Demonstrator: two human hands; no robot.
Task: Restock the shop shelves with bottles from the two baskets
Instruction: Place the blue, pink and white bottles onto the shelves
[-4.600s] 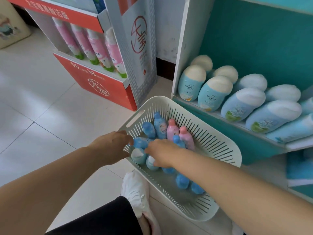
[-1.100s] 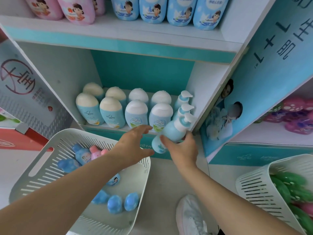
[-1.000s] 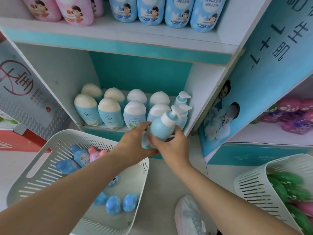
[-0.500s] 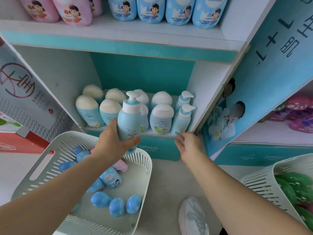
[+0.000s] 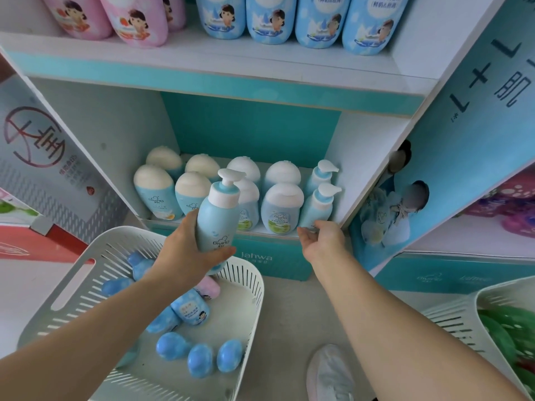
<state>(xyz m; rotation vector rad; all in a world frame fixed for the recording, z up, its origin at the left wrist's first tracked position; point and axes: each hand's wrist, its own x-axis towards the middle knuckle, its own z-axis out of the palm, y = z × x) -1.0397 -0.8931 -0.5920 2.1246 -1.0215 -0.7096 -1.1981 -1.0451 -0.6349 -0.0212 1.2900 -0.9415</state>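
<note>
My left grip (image 5: 185,256) clasps a pump bottle (image 5: 215,224) not yet on the lower shelf (image 5: 278,263), my right grip (image 5: 321,241) hangs loose and empty at its lip, and the basket (image 5: 258,296) below it holds plenty more.

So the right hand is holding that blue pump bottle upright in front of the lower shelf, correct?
No, it is the left hand that holds the blue pump bottle upright in front of the lower shelf; the head view shows this.

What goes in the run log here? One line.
left hand holds pump bottle upright | right hand at base of shelved bottle | placement pending
</note>
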